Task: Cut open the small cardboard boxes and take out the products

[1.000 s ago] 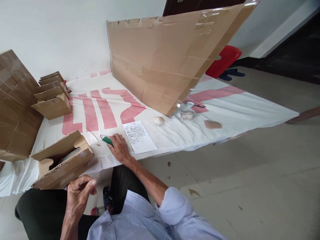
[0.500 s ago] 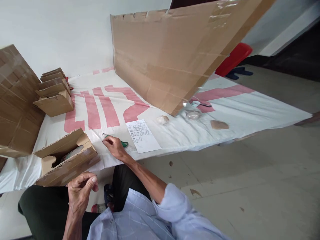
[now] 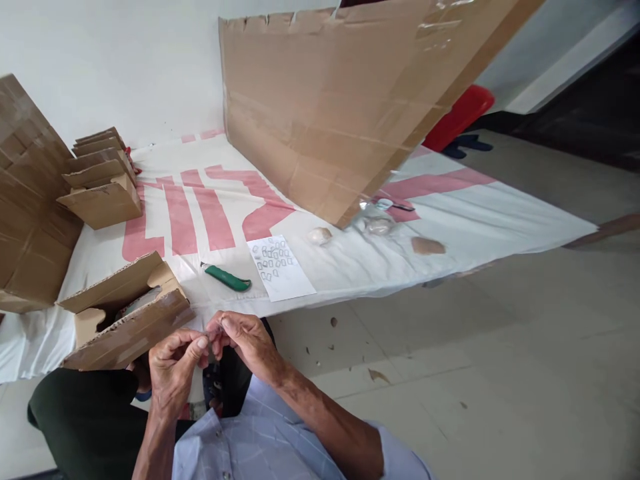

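Note:
My left hand (image 3: 175, 367) is pinched closed beside the front side of an open cardboard box (image 3: 143, 330). Fingertip to fingertip with it, my right hand (image 3: 247, 340) is also pinched closed, just off the table's front edge. Whatever lies between the fingers is too small to make out. Behind my hands a green-handled utility knife (image 3: 227, 277) lies on the white cloth. To its right is a white sheet of paper (image 3: 290, 283) with several small drawn rectangles. Something pale sits inside the open box, mostly hidden by its walls.
A large cardboard panel (image 3: 320, 100) stands across the back of the table (image 3: 345, 273). Several small cardboard boxes (image 3: 107, 200) and a big carton (image 3: 35, 193) are at the left. A pale lump (image 3: 320, 235), a clear plastic bag (image 3: 379, 225) and a brown piece (image 3: 428, 246) lie at the right.
My right hand has moved back from above the utility knife to meet my left hand, uncovering the knife. My left hand has shifted slightly right.

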{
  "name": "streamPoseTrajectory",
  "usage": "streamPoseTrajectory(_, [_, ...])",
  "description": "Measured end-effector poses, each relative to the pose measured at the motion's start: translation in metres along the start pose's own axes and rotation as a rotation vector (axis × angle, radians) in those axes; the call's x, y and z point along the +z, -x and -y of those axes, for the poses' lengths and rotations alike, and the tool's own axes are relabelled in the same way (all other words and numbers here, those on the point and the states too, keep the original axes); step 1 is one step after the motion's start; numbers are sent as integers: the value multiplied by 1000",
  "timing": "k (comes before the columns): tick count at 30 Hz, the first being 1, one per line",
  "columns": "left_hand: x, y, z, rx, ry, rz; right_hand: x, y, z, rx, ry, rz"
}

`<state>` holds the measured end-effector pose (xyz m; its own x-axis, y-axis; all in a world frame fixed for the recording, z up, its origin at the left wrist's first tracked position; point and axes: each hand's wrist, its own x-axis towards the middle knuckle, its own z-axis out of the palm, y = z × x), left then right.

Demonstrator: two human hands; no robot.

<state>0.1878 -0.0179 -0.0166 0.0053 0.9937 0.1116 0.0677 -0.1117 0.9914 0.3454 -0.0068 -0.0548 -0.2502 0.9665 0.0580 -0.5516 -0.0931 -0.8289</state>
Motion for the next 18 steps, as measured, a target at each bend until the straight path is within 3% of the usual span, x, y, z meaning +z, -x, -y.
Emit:
streamPoseTrajectory(4, [4, -1, 4, 7, -112, -27, -3, 1, -1, -20, 19, -48])
streamPoseTrajectory(8, [4, -5, 15, 6, -184, 23, -9, -2, 1, 33, 91, -126])
streamPoseTrajectory(12, [8, -11, 30, -25, -216, 92, -28, -4, -1, 83, 62, -111])
streamPoseTrajectory(18, [25, -15, 46, -117, -89, 185, -65, 4, -1, 135, 31, -51])
